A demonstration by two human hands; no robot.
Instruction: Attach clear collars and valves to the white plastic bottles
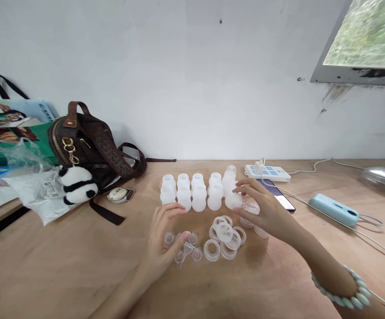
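Several small translucent white bottles (192, 191) stand in two rows on the wooden table (62, 266). In front of them lie a pile of clear rings (224, 239) and several small clear nipple-like pieces (179, 248). My left hand (164, 241) rests among the small pieces, its thumb and fingers curled and pinching one of them (188, 249). My right hand (265, 208) is at the right end of the bottle rows, its fingers closed round a bottle (235, 200) lying on its side. A pale beaded bracelet (341, 292) circles my right wrist.
A brown handbag (86, 146) with a panda toy (75, 182) and plastic bags (33, 186) sit at the left. A white power strip (268, 172), a phone (280, 195), a light blue device (333, 209) and cables lie at the right. The wall stands behind.
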